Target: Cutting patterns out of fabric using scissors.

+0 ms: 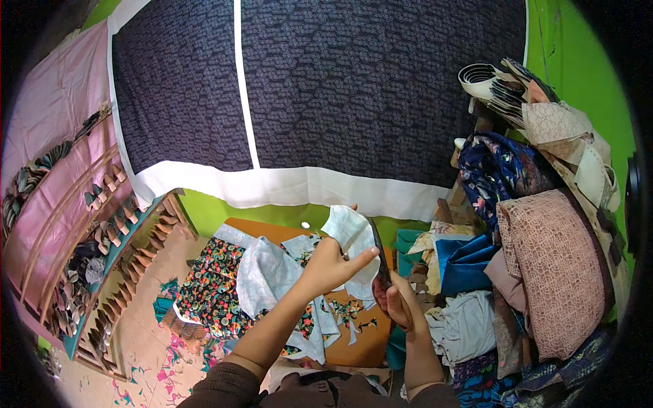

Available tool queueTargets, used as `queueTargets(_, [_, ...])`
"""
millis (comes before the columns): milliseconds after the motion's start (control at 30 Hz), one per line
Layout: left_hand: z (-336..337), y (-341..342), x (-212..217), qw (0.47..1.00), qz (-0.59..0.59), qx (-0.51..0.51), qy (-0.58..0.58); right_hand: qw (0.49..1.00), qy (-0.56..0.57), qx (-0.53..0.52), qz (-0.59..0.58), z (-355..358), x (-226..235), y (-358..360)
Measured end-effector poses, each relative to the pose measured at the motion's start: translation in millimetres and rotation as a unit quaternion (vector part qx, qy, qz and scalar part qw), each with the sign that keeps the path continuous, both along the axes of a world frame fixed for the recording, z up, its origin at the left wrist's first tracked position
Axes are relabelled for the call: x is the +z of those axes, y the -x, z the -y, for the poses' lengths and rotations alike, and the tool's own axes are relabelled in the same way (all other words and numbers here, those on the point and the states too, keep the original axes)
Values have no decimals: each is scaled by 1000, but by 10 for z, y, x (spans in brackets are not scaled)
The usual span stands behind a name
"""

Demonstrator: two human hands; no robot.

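The left hand (pixel 328 270) and right hand (pixel 398 303) hold the cloth (pixel 349 232). Keep it flat, and pull softly.

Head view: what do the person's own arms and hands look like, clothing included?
Dark brown fabric sleeves end well short of the wrists, leaving both forearms bare. The left hand and right hand wear no gloves; no watch or bracelet shows.
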State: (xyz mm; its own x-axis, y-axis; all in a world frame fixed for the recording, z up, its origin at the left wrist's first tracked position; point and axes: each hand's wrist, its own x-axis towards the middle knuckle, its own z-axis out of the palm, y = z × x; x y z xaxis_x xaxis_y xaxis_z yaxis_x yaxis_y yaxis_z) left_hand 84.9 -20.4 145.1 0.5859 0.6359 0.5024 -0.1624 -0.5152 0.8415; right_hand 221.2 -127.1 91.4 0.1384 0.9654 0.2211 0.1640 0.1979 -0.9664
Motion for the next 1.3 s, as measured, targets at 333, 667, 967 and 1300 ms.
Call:
queueTargets(333, [-27,-26,-21,997,5,69,-17,990,49,50,-121,19,-247,-43])
queueTargets(667, [-20,33,57,990,-76,118,4,994,100,23,-45,-1,-1,-20])
queueTargets(967, [4,63,150,984,-137,117,10,994,74,40,-74,-101,-256,-165])
queueTargets(1300, [-16,77,167,985,-116,92,-86,978,120,72,-156,-129,-104,-116])
